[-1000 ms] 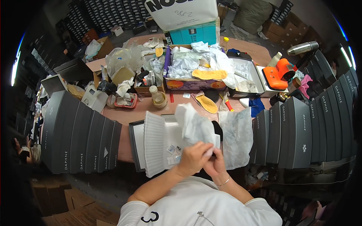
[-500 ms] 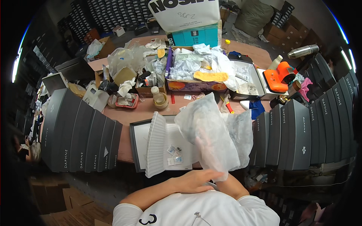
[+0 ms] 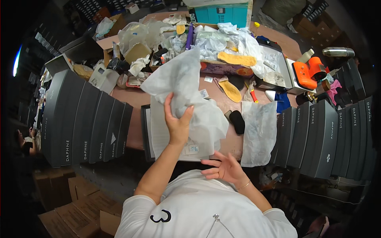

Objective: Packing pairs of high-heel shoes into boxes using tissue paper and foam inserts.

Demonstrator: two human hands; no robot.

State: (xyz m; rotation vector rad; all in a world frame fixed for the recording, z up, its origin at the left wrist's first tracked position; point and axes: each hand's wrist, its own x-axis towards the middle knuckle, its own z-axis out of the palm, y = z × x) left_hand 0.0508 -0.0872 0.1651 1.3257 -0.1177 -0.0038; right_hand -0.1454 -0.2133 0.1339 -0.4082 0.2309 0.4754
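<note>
Tissue paper [image 3: 186, 95] now lifted by left hand [image 3: 177, 123] — right hand [image 3: 224, 168] released.

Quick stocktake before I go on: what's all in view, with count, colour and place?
tissue sheet: one, white, held up over the table middle
second tissue sheet: one, white, lying on the table's right part
open box: one, dark, under the held sheet
insoles: two, yellow, mid table
dark pad: one, black, beside the lying sheet
boxes: two rows, dark grey, left and right of the table
orange tool: one, right rear
teal box: one, rear
left hand: gripping the held sheet
right hand: open, empty, below it
</note>
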